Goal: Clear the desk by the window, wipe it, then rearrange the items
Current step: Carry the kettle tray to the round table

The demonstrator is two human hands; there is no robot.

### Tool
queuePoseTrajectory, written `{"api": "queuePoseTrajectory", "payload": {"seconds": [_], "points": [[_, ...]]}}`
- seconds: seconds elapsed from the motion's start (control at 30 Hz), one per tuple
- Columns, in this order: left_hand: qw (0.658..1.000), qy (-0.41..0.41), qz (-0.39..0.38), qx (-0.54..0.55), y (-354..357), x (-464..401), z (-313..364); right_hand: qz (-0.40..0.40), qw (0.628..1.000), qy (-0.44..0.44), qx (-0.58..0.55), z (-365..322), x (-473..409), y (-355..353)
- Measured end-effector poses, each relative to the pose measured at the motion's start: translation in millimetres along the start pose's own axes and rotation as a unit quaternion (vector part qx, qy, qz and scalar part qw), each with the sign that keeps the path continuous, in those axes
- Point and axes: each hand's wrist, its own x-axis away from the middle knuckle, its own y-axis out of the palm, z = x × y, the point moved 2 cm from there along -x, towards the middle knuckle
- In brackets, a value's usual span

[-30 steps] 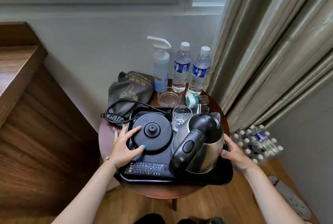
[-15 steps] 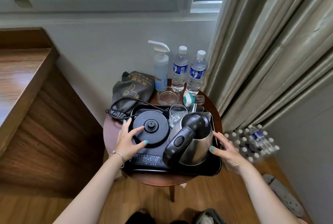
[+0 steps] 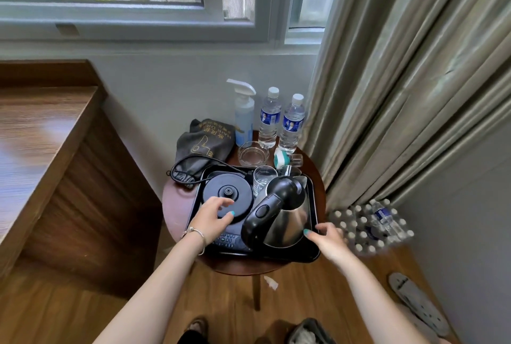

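Your left hand [image 3: 211, 215] rests loose-fingered on the round black kettle base [image 3: 228, 194]; your right hand [image 3: 329, 238], holding nothing, touches the black plastic tray [image 3: 313, 254] beside the steel kettle [image 3: 287, 216]. Loaded, it's probably heavy: lift by both rims.

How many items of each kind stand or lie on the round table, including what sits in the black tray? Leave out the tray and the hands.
Water bottles: 2
Spray bottle: 1
Grey hairdryer bag: 1
Glass ashtray: 1
Small teal-capped bottle: 1
Drinking glasses: 2
Kettle: 1
Kettle base: 1
Remote control: 1
Total: 11
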Motion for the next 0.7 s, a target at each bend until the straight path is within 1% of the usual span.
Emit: {"api": "queuePoseTrajectory", "payload": {"seconds": [0.03,0.1,0.17,0.23,0.4,0.53,0.63,0.7], "points": [[1.000,-0.004,-0.002,-0.009,-3,2,5,0.027,0.999,0.015,0.034,-4,2,1],[0.999,-0.011,-0.007,-0.041,-10,3,12,0.035,0.995,0.033,0.090,-16,11,3],[0.997,-0.027,-0.024,-0.070,-19,8,18,0.006,0.990,0.048,0.133,-28,19,5],[0.993,-0.035,-0.045,-0.101,-27,13,21,-0.028,0.983,0.042,0.174,-42,28,8],[0.977,-0.041,-0.091,-0.189,-45,32,22,-0.109,0.977,0.018,0.182,-78,57,30],[0.962,-0.057,-0.141,-0.227,-69,54,17,-0.191,0.947,0.008,0.258,-118,100,64],[0.944,-0.088,-0.183,-0.260,-97,76,12,-0.201,0.933,0.007,0.298,-145,135,88],[0.932,-0.116,-0.206,-0.275,-120,93,8,-0.213,0.922,-0.010,0.322,-166,158,105]]}}
